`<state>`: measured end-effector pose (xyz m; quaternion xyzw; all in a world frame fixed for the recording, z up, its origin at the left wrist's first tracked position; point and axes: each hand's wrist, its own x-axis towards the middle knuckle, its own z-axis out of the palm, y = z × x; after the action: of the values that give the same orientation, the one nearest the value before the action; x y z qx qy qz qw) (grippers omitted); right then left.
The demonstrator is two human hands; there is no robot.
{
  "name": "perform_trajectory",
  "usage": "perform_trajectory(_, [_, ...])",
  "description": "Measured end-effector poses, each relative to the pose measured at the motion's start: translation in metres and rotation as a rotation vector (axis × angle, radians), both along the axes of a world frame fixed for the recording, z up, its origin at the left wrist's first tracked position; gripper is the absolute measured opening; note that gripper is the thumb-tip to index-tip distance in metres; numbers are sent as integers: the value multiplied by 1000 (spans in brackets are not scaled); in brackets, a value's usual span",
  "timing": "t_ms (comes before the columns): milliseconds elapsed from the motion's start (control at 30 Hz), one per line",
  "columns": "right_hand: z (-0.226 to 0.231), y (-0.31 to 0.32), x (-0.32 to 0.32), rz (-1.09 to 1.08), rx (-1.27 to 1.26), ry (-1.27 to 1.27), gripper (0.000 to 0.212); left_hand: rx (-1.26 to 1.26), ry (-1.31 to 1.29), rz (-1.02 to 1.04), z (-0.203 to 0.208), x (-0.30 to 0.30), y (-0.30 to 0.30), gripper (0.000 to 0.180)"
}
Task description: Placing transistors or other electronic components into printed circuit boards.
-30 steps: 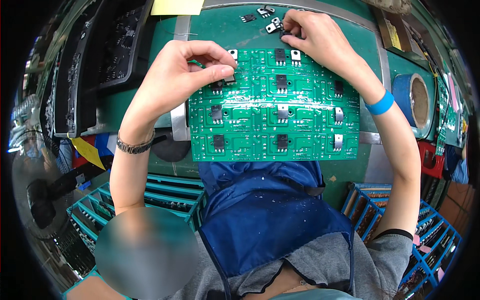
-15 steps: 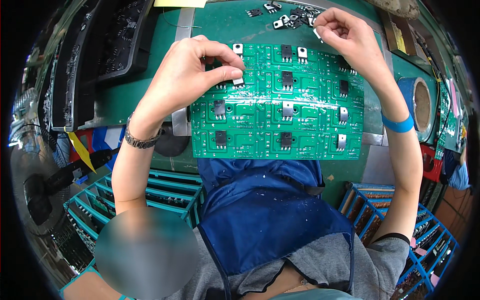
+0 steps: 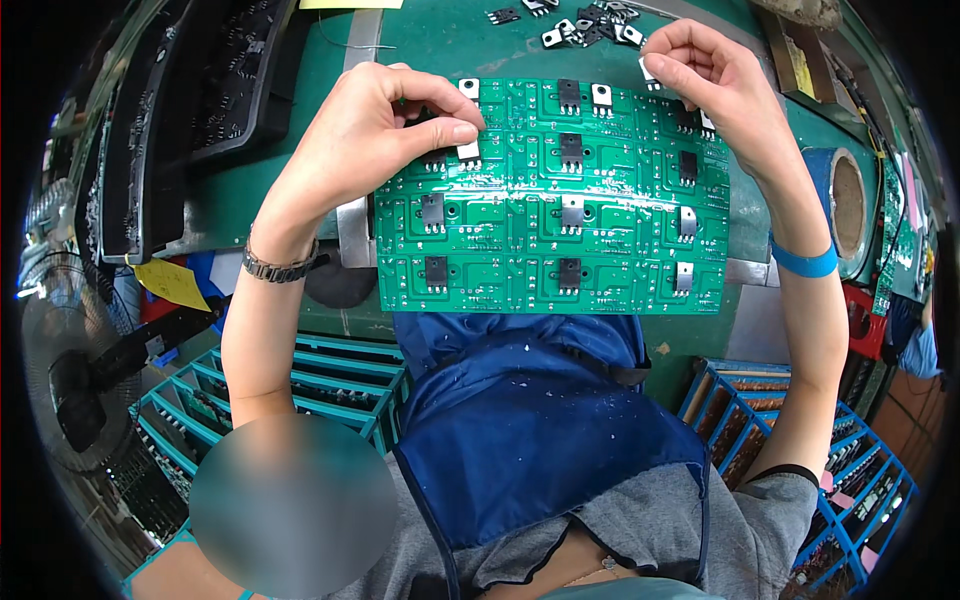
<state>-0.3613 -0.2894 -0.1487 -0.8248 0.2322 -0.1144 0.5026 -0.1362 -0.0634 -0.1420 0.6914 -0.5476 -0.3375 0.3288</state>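
A green circuit board panel (image 3: pixel 485 250) lies in front of me with several black and silver-backed transistors standing in rows on it, such as one black transistor (image 3: pixel 571 152) near its middle. My left hand (image 3: pixel 375 130) reaches over the upper left of the panel, thumb and fingers pinched on a transistor (image 3: pixel 469 154) at the board's surface; its legs are hard to make out. Past the upper right corner, my right hand (image 3: pixel 715 80) is closed on another transistor (image 3: pixel 649 74) with its silver face showing. A loose pile of transistors (image 3: pixel 590 25) lies just beyond the board.
Black component trays (image 3: pixel 225 80) stand at the far left. A blue tape roll (image 3: pixel 822 200) sits by my right forearm. Slotted racks of boards, one teal (image 3: pixel 340 362) and one blue (image 3: pixel 715 395), flank my lap. A fan (image 3: pixel 75 390) stands at left.
My right hand has drawn a little to the right, away from the pile, with the transistor now plainly visible. My left hand keeps its pinch. The board appears slightly higher and farther left.
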Motion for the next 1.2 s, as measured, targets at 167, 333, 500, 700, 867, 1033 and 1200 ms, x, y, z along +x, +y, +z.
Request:
perform_trajectory(167, [2,4,-3,-25,15,10,24,-61,-134,12,-3,-2,3,12])
perform_trajectory(333, [2,3,-6,-4,54,0,24,-127,-247,-11,-4,-4,4,11])
perform_trajectory(500, [9,11,-9,-19,121,7,23,-270,-373,-65,-6,-8,6,14])
perform_trajectory(700, [18,19,-17,-18,198,32,20,-307,-477,-111,4,-14,9,23])
perform_trajectory(867, [12,35,-24,-44,305,-80,19,-191,-469,-117,4,-19,9,29])
perform_trajectory(1033, [7,41,-27,-6,-37,73,18,-184,-444,-101,8,-14,5,26])
perform_trajectory(1200, [-5,55,-17,-17,-207,-30,15,-355,-504,-87,16,-3,-31,22])
